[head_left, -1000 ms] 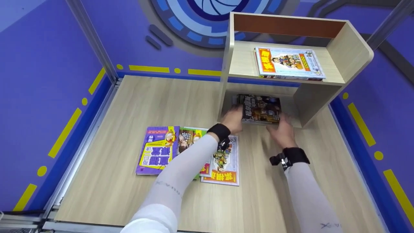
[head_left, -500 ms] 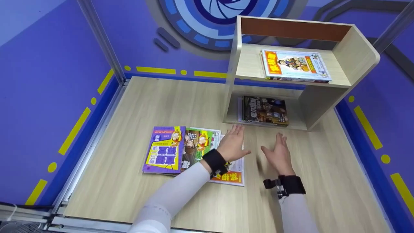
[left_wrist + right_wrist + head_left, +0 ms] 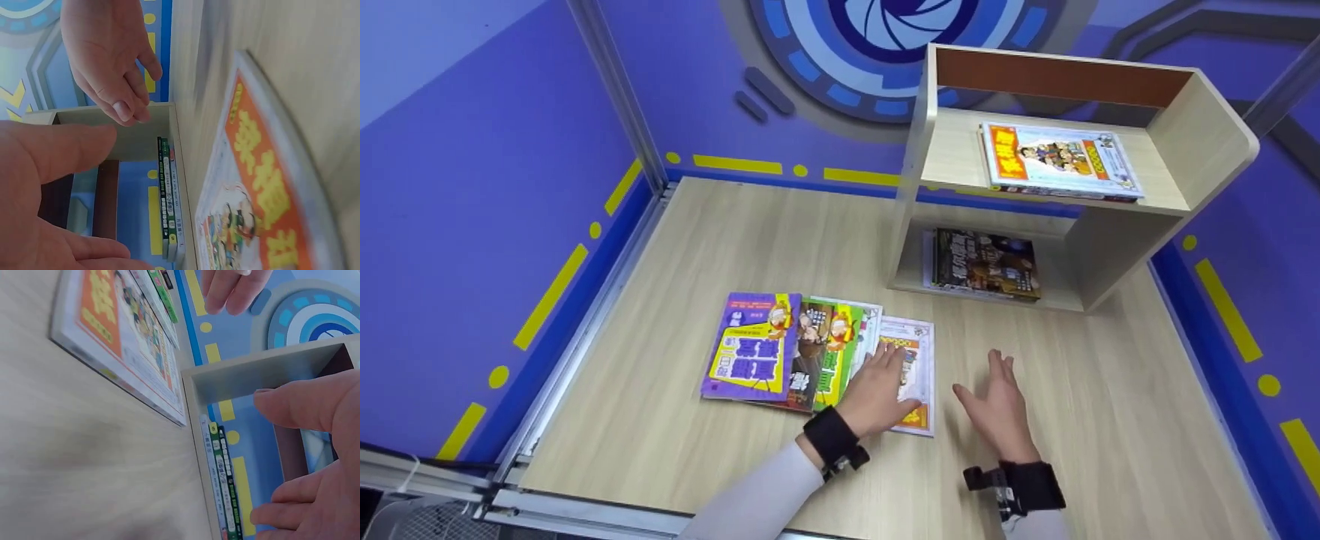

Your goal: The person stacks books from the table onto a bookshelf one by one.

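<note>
My left hand (image 3: pixel 876 394) hovers with fingers extended over the white and orange comic book (image 3: pixel 919 375) at the right end of a row of overlapping books. To its left lie a green book (image 3: pixel 840 356), a dark-covered book (image 3: pixel 808 360) and a purple book (image 3: pixel 754 349) on top. My right hand (image 3: pixel 1001 409) is spread above the tabletop, right of that comic, holding nothing. On the shelf's lower level rests a stack topped by a dark book (image 3: pixel 986 262); its several spines (image 3: pixel 222 478) show in the right wrist view. Another white and orange comic (image 3: pixel 1061 159) tops the upper stack.
The two-level wooden bookshelf (image 3: pixel 1091 270) stands at the back right of the wooden table (image 3: pixel 660 420). Purple walls (image 3: pixel 510 150) close in the table at the back and sides. A metal rail (image 3: pixel 607 514) runs along the front edge.
Both hands have let go of the dark book on the lower shelf and drawn back toward me. My left hand has also swung left over the row of books.
</note>
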Action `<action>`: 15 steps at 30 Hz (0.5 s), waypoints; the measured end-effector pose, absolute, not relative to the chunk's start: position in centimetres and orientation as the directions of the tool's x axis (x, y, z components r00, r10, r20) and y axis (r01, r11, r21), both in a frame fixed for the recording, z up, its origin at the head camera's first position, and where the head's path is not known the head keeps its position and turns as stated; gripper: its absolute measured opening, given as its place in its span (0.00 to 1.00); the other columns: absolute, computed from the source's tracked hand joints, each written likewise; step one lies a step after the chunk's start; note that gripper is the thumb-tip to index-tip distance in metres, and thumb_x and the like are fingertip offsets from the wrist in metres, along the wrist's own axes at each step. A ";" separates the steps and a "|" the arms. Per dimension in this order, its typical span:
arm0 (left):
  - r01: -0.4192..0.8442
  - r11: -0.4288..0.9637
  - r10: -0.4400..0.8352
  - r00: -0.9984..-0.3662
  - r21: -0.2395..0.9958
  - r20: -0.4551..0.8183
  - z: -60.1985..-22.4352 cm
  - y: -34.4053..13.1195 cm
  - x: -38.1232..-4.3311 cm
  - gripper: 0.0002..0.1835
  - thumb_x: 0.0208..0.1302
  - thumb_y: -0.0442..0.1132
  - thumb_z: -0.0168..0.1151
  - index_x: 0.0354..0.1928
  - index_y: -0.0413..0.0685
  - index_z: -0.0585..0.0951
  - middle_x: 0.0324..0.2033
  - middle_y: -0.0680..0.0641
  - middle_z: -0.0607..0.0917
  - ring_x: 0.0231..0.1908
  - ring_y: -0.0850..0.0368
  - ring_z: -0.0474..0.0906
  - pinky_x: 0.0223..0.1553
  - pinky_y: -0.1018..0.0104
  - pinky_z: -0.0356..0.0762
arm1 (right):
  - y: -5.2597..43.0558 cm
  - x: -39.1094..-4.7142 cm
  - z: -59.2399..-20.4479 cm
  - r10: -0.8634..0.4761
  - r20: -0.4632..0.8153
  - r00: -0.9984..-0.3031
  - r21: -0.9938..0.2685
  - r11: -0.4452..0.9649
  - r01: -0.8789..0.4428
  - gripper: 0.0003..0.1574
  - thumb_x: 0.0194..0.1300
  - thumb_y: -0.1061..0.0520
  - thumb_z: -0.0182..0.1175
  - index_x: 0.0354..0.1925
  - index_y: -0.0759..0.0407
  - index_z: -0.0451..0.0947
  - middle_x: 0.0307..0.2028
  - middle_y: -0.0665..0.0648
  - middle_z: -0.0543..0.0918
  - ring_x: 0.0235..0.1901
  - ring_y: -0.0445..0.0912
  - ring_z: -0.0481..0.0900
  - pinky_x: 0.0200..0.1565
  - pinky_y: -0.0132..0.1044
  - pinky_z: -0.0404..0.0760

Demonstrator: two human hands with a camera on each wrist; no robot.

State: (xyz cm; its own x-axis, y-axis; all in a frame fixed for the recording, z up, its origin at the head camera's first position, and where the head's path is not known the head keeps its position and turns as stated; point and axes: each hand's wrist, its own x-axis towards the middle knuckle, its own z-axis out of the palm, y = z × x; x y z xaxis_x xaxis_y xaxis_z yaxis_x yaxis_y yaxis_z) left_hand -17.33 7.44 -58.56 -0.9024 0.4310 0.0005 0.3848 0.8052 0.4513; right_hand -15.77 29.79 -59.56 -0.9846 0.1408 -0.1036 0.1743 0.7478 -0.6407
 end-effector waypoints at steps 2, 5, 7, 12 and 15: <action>0.389 0.803 0.432 -0.902 0.452 0.009 -58.7 6.6 -16.8 0.46 0.59 0.59 0.60 0.71 0.42 0.57 0.70 0.38 0.61 0.73 0.45 0.53 0.72 0.50 0.54 | 29.4 -15.4 -59.7 0.128 -0.102 -0.987 -0.646 0.745 0.163 0.60 0.59 0.43 0.62 0.74 0.62 0.39 0.74 0.69 0.42 0.74 0.62 0.38 0.71 0.58 0.50; 0.382 0.805 0.421 -0.907 0.454 0.017 -58.7 5.1 -16.1 0.45 0.60 0.59 0.59 0.71 0.42 0.56 0.70 0.38 0.60 0.72 0.45 0.53 0.72 0.49 0.54 | 28.5 -15.0 -59.8 0.109 -0.106 -0.988 -0.655 0.740 0.152 0.59 0.59 0.43 0.62 0.74 0.61 0.40 0.74 0.70 0.41 0.74 0.62 0.40 0.71 0.58 0.51; 0.352 0.803 0.392 -0.920 0.481 0.019 -58.6 4.0 -15.9 0.45 0.60 0.58 0.59 0.71 0.42 0.56 0.70 0.38 0.60 0.73 0.44 0.52 0.72 0.48 0.53 | 28.0 -14.8 -59.8 0.097 -0.113 -0.989 -0.659 0.738 0.147 0.58 0.59 0.43 0.61 0.74 0.60 0.40 0.74 0.69 0.40 0.74 0.62 0.40 0.71 0.57 0.51; 0.196 0.778 0.225 -0.974 0.597 0.026 -58.5 0.6 -16.1 0.43 0.59 0.56 0.62 0.71 0.46 0.58 0.69 0.38 0.63 0.70 0.43 0.57 0.69 0.47 0.59 | 26.6 -14.7 -60.1 0.045 -0.109 -0.993 -0.670 0.734 0.107 0.57 0.59 0.44 0.62 0.75 0.56 0.41 0.75 0.66 0.40 0.74 0.60 0.40 0.71 0.57 0.51; 0.082 0.746 0.070 -0.997 0.661 0.046 -58.5 -2.2 -16.7 0.41 0.58 0.57 0.62 0.69 0.49 0.60 0.64 0.40 0.70 0.64 0.44 0.67 0.63 0.47 0.69 | 25.8 -15.0 -60.4 -0.011 -0.089 -0.996 -0.680 0.731 0.053 0.57 0.59 0.44 0.63 0.75 0.50 0.41 0.75 0.62 0.41 0.75 0.57 0.40 0.71 0.57 0.51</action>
State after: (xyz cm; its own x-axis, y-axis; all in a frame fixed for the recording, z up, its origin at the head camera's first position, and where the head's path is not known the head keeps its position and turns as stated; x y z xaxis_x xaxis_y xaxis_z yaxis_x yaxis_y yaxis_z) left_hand -16.71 -2.24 -58.50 -0.9965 0.0697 0.0456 0.0825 0.7462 0.6606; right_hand -14.96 25.82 -60.42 -0.9959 -0.0109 -0.0893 0.0530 0.7314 -0.6799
